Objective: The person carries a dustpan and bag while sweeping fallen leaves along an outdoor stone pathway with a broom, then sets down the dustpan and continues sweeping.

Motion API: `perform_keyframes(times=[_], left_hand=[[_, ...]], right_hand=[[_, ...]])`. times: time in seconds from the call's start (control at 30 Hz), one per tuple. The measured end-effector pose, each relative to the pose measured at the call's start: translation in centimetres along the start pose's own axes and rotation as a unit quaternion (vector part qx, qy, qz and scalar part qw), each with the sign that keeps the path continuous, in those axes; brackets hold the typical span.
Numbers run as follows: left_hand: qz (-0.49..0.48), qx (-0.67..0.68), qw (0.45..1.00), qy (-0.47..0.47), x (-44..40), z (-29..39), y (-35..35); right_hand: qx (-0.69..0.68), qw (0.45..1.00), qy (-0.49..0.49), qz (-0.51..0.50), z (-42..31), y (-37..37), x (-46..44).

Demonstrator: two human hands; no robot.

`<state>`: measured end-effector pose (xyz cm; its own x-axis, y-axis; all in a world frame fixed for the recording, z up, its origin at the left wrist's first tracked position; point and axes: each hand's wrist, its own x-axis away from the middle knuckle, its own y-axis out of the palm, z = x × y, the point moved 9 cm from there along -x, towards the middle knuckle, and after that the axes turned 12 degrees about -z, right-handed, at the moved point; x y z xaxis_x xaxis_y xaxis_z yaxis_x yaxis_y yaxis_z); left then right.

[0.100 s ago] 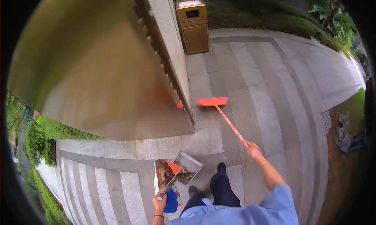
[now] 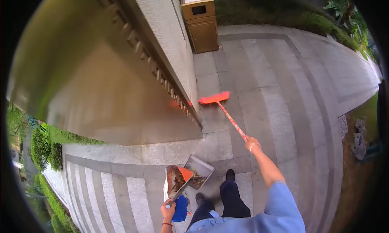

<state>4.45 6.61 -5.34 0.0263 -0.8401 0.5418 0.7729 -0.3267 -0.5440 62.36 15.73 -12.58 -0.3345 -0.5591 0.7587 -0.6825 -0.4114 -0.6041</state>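
My right hand is closed around the red-and-white handle of a broom. Its reddish-orange head is at the paving close to the wall's base, a little blurred. Low in the view, my left hand grips the grey end of a handle that runs up toward a grey dustpan with dry leaves in it. Overlapping the dustpan is an open bag or container full of brown debris, with an orange flap across it. A blue piece hangs beside my left hand; what it belongs to is unclear.
A shiny brown wall with a studded edge fills the left. At its far end stands a bronze-coloured litter bin. Striped stone paving runs ahead and right. Hedges and a rock border it. My shoes are near the dustpan.
The broom head and my right hand have shifted left and slightly forward, bringing the head nearer the wall. My left hand keeps its grip, and the view has turned a little.
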Motion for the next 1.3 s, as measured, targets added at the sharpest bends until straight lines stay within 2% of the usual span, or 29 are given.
perform_keyframes(times=[0.07,0.1,0.2,0.23,0.3,0.33,0.4,0.5,0.6,0.7,0.8,0.83,0.87,0.9,0.93,1.03,1.1,1.17,1.2,1.23,1.3], left_hand=[[0.040,0.020,0.998,0.050,-4.9,3.2,1.1],[0.030,0.011,0.999,0.013,-0.9,1.6,1.3],[-0.002,0.064,0.997,-0.041,-6.1,1.9,2.6],[-0.002,0.061,0.997,-0.046,-6.2,1.6,3.4],[-0.016,0.052,0.995,-0.078,-0.6,-1.7,6.4],[-0.012,0.067,0.996,-0.057,-1.5,-1.3,5.8],[-0.011,0.101,0.995,-0.021,-1.0,-2.2,6.1],[-0.026,0.139,0.989,-0.034,-1.6,-2.0,6.9],[-0.009,0.176,0.984,0.000,-2.7,-1.2,7.2],[-0.002,0.186,0.982,-0.015,-3.7,-0.8,6.5],[-0.009,0.205,0.978,-0.043,-3.6,-1.3,6.4],[-0.009,0.207,0.977,-0.050,-3.7,-1.2,6.4],[-0.011,0.206,0.977,-0.061,-3.6,-1.4,6.6],[-0.002,0.207,0.977,-0.048,-3.6,-1.6,6.5],[-0.004,0.199,0.978,-0.058,-3.5,-1.5,6.3],[-0.011,0.179,0.982,-0.065,-3.1,-0.6,6.5],[-0.017,0.168,0.985,-0.036,-3.3,-1.6,6.8],[-0.047,0.159,0.986,-0.020,-3.2,-1.3,6.8],[-0.064,0.159,0.985,-0.011,-2.9,-1.4,7.0],[-0.052,0.126,0.988,0.067,-4.6,-3.9,7.3],[-0.073,0.109,0.988,0.077,-4.2,-3.6,7.4]], right_hand=[[0.003,0.999,-0.025,0.019,-4.7,-3.3,-4.1],[0.022,0.999,-0.014,-0.024,-1.4,1.2,-1.8],[0.071,0.997,-0.022,-0.030,1.8,1.3,-0.6],[0.092,0.994,-0.004,-0.052,5.8,2.6,1.0],[0.115,0.988,0.050,-0.095,17.8,5.9,10.4],[0.151,0.982,0.038,-0.108,18.8,5.6,13.5],[0.117,0.986,0.070,-0.094,20.9,4.0,21.0],[0.108,0.993,0.031,-0.025,22.0,2.5,26.5],[-0.126,0.990,0.052,-0.022,24.3,2.1,27.8],[-0.227,0.968,0.097,-0.047,21.8,-0.1,25.8],[-0.231,0.972,0.040,0.021,22.2,0.0,14.4],[-0.189,0.982,0.004,0.024,18.1,-2.5,12.1],[-0.089,0.989,-0.066,0.095,17.9,-1.9,6.6],[-0.113,0.992,-0.033,0.035,14.9,-3.0,5.2],[-0.067,0.998,-0.010,0.002,13.8,-2.5,1.8],[-0.063,0.997,0.037,0.025,12.7,-2.4,1.8],[-0.052,0.997,0.049,0.023,15.1,1.4,4.3],[-0.092,0.995,0.021,0.027,17.7,5.7,12.1],[-0.036,0.997,0.062,0.030,21.7,10.2,14.3],[-0.028,0.993,0.107,-0.028,22.6,12.3,19.5],[-0.051,0.988,0.138,-0.044,24.5,16.7,28.5]])
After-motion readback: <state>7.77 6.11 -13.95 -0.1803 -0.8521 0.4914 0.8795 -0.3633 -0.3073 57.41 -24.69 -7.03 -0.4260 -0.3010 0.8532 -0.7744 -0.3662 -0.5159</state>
